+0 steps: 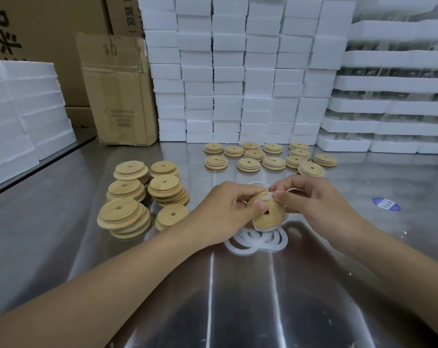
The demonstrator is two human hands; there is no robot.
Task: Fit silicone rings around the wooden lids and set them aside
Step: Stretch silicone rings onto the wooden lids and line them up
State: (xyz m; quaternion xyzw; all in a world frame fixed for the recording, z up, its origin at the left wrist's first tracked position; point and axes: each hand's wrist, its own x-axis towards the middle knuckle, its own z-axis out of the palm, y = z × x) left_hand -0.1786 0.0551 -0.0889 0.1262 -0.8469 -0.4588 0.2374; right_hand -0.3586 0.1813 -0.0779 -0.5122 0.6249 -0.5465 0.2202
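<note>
matt wooden lid (269, 217), translucent silicone rings (255, 241), glossy scratched steel table (238, 297), rough foam blocks (228, 71).

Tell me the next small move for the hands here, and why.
Probably the right hand stretches the silicone ring round the wooden lid that the left hand holds: the ring hugs the lid's lower edge, but its upper part is pinched off the rim.

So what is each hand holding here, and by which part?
The left hand grips the wooden lid by its left rim, thumb on its face near the hole. The right hand pinches the silicone ring at the lid's top edge.
</note>
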